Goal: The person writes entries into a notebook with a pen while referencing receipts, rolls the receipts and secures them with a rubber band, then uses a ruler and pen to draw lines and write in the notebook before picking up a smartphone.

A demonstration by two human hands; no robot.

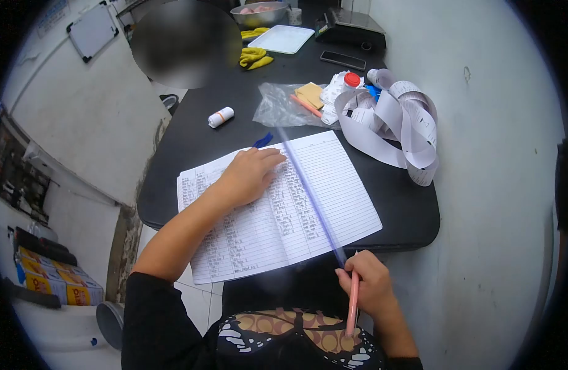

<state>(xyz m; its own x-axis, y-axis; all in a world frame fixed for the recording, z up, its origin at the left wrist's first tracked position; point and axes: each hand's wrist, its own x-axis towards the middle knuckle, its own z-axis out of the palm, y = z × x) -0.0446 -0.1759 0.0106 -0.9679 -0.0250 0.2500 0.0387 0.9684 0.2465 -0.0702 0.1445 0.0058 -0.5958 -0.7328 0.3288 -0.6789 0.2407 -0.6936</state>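
Observation:
An open lined notebook with columns of handwriting lies at the near edge of the black table. My left hand rests on its upper middle with the fingers stretched out on the paper. Below the notebook's near right corner, my right hand is closed around a pink pen. The same hand also grips the lower end of a see-through bluish ruler, which slants over the right page and looks blurred. A blue object, partly covered, lies at the notebook's top edge.
A loose paper receipt roll, a plastic bag, a red-capped container and a phone lie behind. Farther back are a scale, a white tray and another person's yellow gloves. A wall stands right.

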